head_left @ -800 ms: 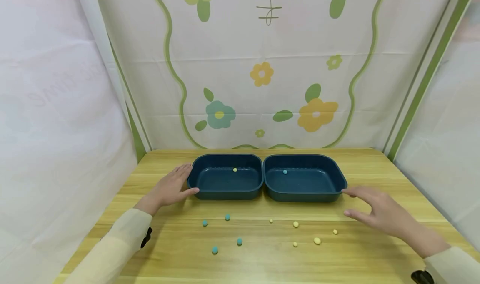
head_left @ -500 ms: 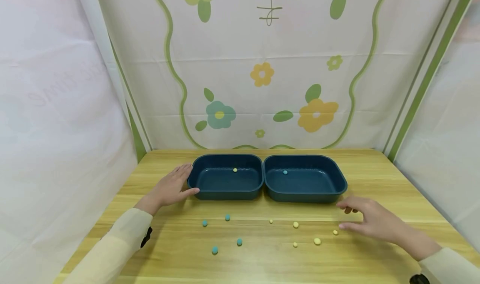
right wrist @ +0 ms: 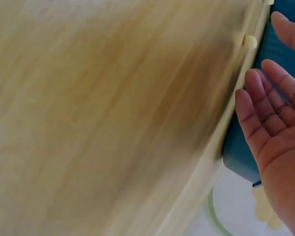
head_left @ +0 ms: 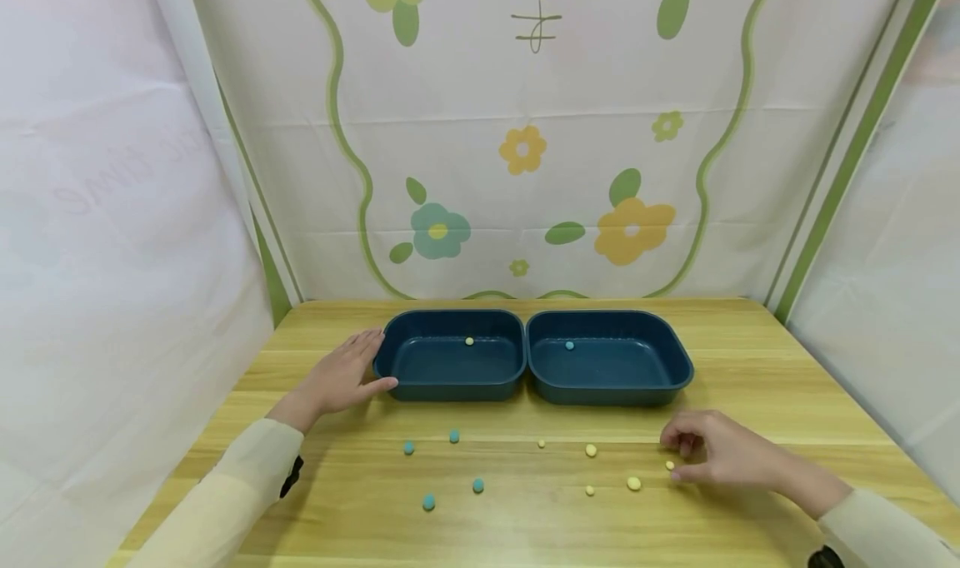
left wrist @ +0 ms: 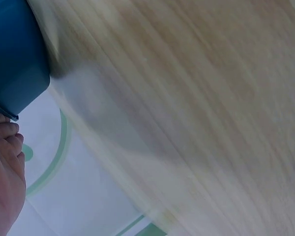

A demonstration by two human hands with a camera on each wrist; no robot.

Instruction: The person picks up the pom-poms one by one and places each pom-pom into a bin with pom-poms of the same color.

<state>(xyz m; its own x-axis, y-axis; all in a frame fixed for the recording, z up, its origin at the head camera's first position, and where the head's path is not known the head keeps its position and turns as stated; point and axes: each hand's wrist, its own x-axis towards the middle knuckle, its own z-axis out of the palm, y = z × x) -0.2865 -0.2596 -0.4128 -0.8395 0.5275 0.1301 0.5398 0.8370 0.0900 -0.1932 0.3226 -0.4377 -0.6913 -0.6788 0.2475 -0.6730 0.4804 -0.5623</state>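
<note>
Now, step in hand: I am reaching with my right hand (head_left: 716, 455) for the small yellow ball (head_left: 670, 465) at the right end of the scattered balls; thumb and forefinger curl down just beside it, touching or nearly so, and I judge nothing is pinched yet.
Right hand, fingers: loosely bent towards the ball, not closed on it as far as the head view shows; the right wrist view is blurred and shows fingers fairly straight.
Left hand (head_left: 339, 378): flat and relaxed on the table, fingertips against the left wall of the left tray (head_left: 450, 385).
Next move, as I judge it: a fine pinch, since the ball is tiny and would roll off at a nudge.
Other balls: more yellow balls (head_left: 633, 484) lie to the left of my right hand, teal balls (head_left: 428, 502) further left, all on the near side of the trays.
Trays: the left tray holds one yellow ball (head_left: 469, 341), the right tray (head_left: 607, 389) one teal ball (head_left: 569, 346); the two touch side by side.
Surface: a pale wooden table (head_left: 750, 360) with visible grain.
Room: a flowered cloth (head_left: 525, 151) hangs at the far side, plain white sheets to left and right.
</note>
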